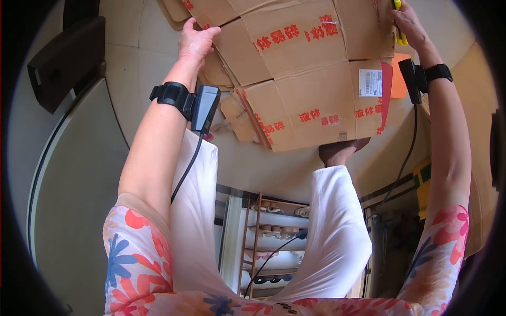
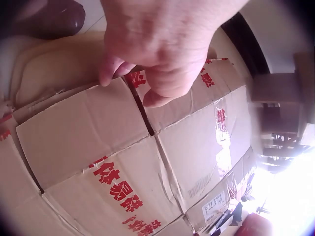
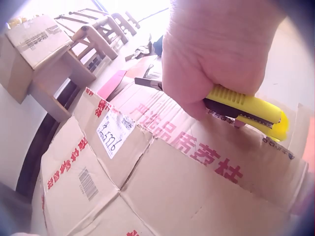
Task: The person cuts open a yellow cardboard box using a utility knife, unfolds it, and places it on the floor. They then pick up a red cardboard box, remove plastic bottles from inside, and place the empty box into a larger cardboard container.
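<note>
A large flattened cardboard box [image 1: 300, 68] with red printing lies spread before me, creased into several panels. At its left edge my left hand [image 1: 196, 43] grips the board, the thumb over the top face and the fingers at the rim in the left wrist view. My right hand [image 1: 411, 26] holds a yellow utility knife [image 3: 246, 105] at the far right edge. Its metal blade [image 3: 147, 82] sticks out past the hand in the right wrist view. A white label [image 1: 370, 82] is stuck on the cardboard near the right side.
More flat cardboard [image 1: 213, 71] lies under the left edge. A foot [image 1: 337, 152] stands by the near edge. Behind the legs is a shoe rack [image 1: 274, 231]. A closed carton [image 3: 37, 42] and wooden stools [image 3: 96, 44] stand along the far side.
</note>
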Action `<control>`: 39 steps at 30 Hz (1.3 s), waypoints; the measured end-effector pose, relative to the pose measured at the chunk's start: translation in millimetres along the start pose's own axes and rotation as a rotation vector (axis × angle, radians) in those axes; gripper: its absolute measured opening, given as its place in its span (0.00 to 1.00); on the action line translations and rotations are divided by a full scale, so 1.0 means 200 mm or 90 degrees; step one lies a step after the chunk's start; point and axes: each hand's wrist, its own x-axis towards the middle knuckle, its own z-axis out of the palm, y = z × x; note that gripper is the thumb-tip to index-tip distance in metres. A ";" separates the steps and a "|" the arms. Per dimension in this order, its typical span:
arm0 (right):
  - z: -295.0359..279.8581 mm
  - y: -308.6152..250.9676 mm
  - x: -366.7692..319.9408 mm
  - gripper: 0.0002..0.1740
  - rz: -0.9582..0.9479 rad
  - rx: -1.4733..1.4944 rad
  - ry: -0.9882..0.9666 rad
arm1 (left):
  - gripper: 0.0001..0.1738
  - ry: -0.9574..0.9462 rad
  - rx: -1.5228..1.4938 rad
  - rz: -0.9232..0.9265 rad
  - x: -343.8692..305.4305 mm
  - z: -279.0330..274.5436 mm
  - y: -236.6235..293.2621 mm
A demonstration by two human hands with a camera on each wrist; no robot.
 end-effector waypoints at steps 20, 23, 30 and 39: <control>0.50 0.66 -0.95 0.19 0.100 -0.390 -0.035 | 0.27 -0.241 0.336 -0.441 -0.65 0.00 -0.95; 0.50 0.66 -0.92 0.20 0.117 -0.409 -0.059 | 0.18 -0.334 0.498 -0.383 -0.63 -0.01 -0.88; 0.51 0.67 -0.87 0.18 0.148 -0.466 -0.071 | 0.11 -0.021 0.404 -0.028 -0.42 -0.08 -0.56; 0.51 0.71 -0.88 0.18 0.129 -0.493 -0.063 | 0.14 0.060 -0.150 -0.097 -0.16 0.05 -0.35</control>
